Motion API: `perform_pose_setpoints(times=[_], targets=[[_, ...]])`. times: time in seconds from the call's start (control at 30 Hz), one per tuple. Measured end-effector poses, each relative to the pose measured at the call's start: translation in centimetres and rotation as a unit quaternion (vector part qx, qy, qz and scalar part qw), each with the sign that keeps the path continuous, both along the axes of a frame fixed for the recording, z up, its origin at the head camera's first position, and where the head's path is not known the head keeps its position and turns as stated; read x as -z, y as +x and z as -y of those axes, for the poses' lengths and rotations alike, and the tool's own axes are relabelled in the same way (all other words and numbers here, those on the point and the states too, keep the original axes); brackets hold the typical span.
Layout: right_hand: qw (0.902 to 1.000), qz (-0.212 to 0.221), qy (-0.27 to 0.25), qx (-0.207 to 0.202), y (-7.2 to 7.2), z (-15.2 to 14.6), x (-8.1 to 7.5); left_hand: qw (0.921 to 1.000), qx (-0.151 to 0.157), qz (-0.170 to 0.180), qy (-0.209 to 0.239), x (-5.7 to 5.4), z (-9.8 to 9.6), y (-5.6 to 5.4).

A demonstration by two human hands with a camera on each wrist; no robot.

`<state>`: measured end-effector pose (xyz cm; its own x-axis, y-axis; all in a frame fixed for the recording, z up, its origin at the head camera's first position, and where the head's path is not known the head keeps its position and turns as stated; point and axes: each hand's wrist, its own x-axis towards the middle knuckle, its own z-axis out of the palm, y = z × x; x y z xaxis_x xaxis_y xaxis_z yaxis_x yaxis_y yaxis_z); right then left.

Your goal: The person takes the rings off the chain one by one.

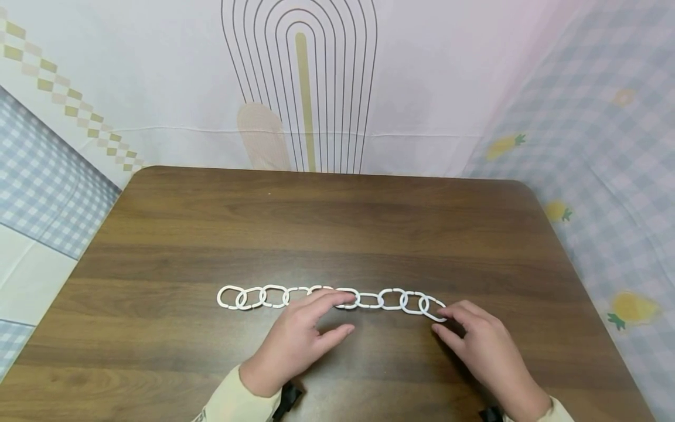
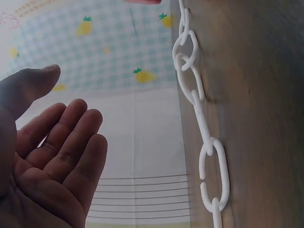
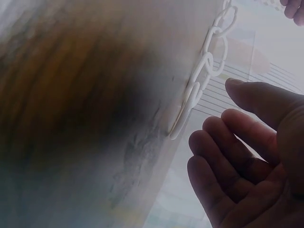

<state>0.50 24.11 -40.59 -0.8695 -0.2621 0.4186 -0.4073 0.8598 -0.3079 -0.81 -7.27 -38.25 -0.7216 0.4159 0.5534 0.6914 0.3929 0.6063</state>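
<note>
A chain of white plastic links (image 1: 391, 299) lies stretched left to right across the brown table. My left hand (image 1: 297, 334) hovers above its middle and hides part of a few links; its fingers are loosely bent and hold nothing. In the left wrist view the same chain (image 2: 223, 173) runs apart from the left hand (image 2: 52, 156). By the chain's right end is my right hand (image 1: 482, 340), thumb and fingers spread with nothing between them. The right wrist view shows a gap between the chain's end link (image 3: 183, 118) and the right hand (image 3: 247, 161).
The wooden table (image 1: 337, 228) has rounded far corners. Behind it hangs a pale cloth (image 1: 422, 88) with arch lines. A checked cloth (image 1: 596, 176) with pineapple prints hangs at the right, and blue checked cloth (image 1: 47, 181) at the left.
</note>
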Motion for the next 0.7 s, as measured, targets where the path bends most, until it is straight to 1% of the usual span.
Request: perform_pose_setpoints(times=[0.2, 0.43, 0.7], targets=[[1.0000, 0.005, 0.003, 0.000, 0.0, 0.1, 0.0, 1.0000, 0.002, -0.003, 0.002, 0.5, -0.9, 0.1], [0.9999, 0.011, 0.001, 0.001, 0.0, 0.1, 0.1, 0.9997, -0.005, -0.002, -0.024, 0.9, -2.1, 0.3], [0.9998, 0.017, 0.005, 0.002, -0.1, 0.0, 0.3, 0.9993, 0.002, -0.004, -0.038, 1.2, -3.4, 0.0]])
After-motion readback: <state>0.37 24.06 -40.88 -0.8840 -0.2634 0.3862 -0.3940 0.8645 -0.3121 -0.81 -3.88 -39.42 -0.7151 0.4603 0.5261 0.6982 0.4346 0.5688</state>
